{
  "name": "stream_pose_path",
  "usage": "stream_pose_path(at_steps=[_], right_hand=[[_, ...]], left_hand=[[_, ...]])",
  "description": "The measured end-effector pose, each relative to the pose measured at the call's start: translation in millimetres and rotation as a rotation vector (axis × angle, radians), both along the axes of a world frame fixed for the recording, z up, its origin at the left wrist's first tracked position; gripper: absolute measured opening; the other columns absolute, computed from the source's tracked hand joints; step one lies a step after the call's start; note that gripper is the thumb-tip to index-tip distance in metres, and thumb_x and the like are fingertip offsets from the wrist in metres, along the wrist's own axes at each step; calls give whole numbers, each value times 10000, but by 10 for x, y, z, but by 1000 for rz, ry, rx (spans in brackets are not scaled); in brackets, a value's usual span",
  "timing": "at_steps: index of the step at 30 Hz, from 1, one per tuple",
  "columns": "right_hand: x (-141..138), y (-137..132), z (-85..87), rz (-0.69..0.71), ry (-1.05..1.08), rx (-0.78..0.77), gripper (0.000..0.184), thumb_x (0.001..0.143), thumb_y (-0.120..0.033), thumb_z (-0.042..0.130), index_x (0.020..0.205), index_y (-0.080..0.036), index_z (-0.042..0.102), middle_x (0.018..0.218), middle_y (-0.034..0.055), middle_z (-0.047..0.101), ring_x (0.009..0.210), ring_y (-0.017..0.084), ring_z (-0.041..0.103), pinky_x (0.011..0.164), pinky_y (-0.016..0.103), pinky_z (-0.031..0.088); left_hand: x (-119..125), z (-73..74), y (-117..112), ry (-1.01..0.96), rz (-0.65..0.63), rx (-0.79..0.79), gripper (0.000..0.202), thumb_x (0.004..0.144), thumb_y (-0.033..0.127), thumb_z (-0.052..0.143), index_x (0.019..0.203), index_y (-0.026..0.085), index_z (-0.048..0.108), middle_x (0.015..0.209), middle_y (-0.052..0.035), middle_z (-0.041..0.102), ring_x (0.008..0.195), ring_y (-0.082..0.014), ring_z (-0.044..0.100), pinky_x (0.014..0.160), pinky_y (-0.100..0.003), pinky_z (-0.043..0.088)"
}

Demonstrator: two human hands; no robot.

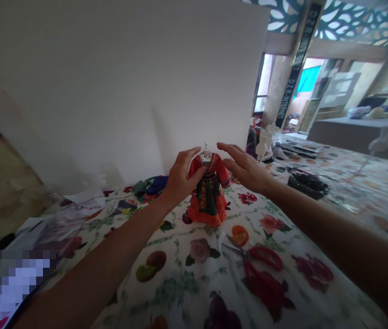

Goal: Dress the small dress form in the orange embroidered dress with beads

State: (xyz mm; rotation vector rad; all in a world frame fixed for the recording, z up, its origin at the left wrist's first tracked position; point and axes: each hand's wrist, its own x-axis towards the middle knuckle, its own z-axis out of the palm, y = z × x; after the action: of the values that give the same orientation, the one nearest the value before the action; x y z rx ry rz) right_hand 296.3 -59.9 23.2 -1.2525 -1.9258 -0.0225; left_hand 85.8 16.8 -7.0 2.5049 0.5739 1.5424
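A small white mannequin in a red and orange dress with green embroidery stands upright on the floral tablecloth. My left hand curls around the dress's left shoulder, thumb against the sleeve. My right hand hovers at the right shoulder with fingers stretched out flat, holding nothing. Whether it touches the sleeve I cannot tell.
Red-handled scissors lie in front of the dress. Fabric scraps and papers sit to the left. A large white board stands behind. A dark tray and bare white mannequins are at the right.
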Motion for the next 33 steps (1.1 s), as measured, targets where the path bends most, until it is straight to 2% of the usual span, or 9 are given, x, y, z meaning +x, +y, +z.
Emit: stream_pose_path(at_steps=[6, 10, 16, 19, 24, 28, 31, 33], right_hand=[[-131, -58, -70, 40, -120, 15, 560, 975, -315, 372, 1487, -99, 444, 1499, 214, 478, 1382, 306, 493, 1147, 518, 412], [-145, -50, -86, 36, -107, 41, 565, 969, -292, 375, 1505, -117, 413, 1492, 207, 485, 1390, 293, 486, 1159, 512, 403], [-93, -27, -115, 16, -115, 62, 554, 963, -287, 391, 1507, -182, 415, 1494, 183, 495, 1384, 318, 494, 1146, 552, 408], [-96, -32, -119, 48, -119, 54, 549, 968, -285, 384, 1509, -197, 413, 1497, 170, 494, 1394, 297, 484, 1166, 530, 393], [-21, -58, -107, -14, -71, 13, 575, 989, -359, 380, 1530, -164, 389, 1531, 195, 457, 1401, 325, 471, 1153, 567, 383], [38, -27, 54, -14, 1, 91, 526, 976, -362, 428, 1470, -187, 484, 1445, 172, 542, 1306, 302, 544, 1092, 524, 441], [-11, 79, 299, -10, 30, 120, 412, 940, -328, 506, 1306, -186, 633, 1168, 132, 687, 1046, 249, 651, 926, 425, 522], [-75, 175, 467, -32, -6, 71, 327, 919, -345, 568, 1152, -165, 712, 952, 91, 725, 848, 203, 649, 826, 369, 513]], left_hand=[[19, 2, 25, 46, -5, 30, 383, 962, 286, 597, 1331, 194, 550, 1305, -122, 625, 1251, -227, 583, 1109, -422, 457], [28, -13, 14, 88, 54, 35, 406, 991, 322, 538, 1372, 186, 518, 1332, -134, 618, 1270, -254, 569, 1105, -454, 447], [43, -59, -63, 168, 135, 87, 536, 1011, 408, 481, 1491, 190, 383, 1440, -170, 541, 1343, -298, 505, 1113, -516, 414], [45, -54, -77, 172, 110, 96, 521, 1014, 399, 480, 1490, 207, 389, 1460, -160, 529, 1366, -287, 486, 1126, -504, 403], [-61, -44, -41, 51, 47, 41, 483, 1034, 396, 438, 1481, 217, 401, 1458, -150, 517, 1377, -253, 477, 1169, -478, 373], [-208, -130, 3, -17, 78, -39, 430, 1034, 402, 441, 1414, 204, 471, 1395, -138, 555, 1317, -237, 519, 1143, -456, 410], [-292, -206, -11, -40, 104, -105, 384, 1032, 402, 444, 1357, 212, 520, 1342, -117, 581, 1286, -225, 536, 1130, -442, 427], [-345, -233, -61, -23, 115, -138, 351, 1035, 392, 438, 1316, 216, 555, 1324, -104, 588, 1285, -218, 535, 1138, -428, 422]])
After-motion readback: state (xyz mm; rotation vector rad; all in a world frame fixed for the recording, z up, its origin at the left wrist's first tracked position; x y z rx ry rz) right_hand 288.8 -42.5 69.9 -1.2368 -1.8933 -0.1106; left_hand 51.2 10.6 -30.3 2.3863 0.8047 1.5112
